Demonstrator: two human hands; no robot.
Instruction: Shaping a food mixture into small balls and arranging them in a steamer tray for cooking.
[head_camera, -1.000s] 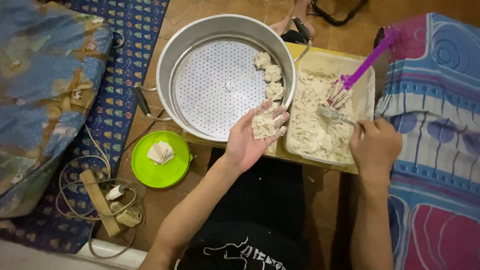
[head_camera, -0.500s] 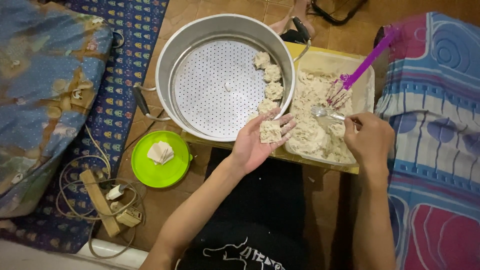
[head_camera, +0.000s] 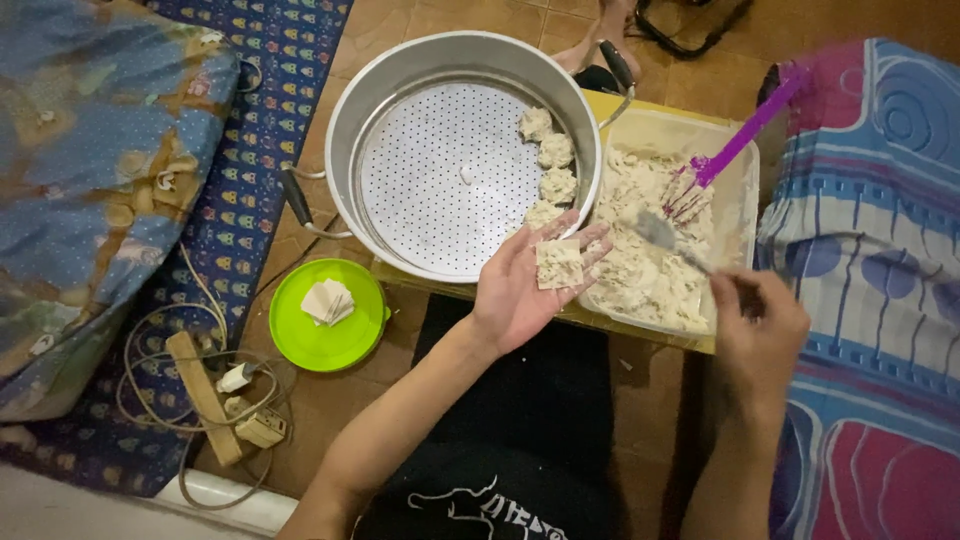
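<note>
With four dumplings (head_camera: 548, 166) sitting in the steamer (head_camera: 400, 100), I am cradling a wrapper (head_camera: 559, 264) on my open left hand (head_camera: 520, 290) while my right hand (head_camera: 760, 335), clamped on a spoon (head_camera: 668, 238), is working the nearly full filling tub (head_camera: 740, 200).

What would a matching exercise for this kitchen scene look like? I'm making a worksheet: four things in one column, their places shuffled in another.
Things:
1. square wrapper
2. purple fork
3. shaped dumplings
4. stack of wrappers

Places:
A. on the green plate
B. on the left hand
C. standing in the filling tub
D. inside the metal steamer

Pairs: 1-B, 2-C, 3-D, 4-A
</note>
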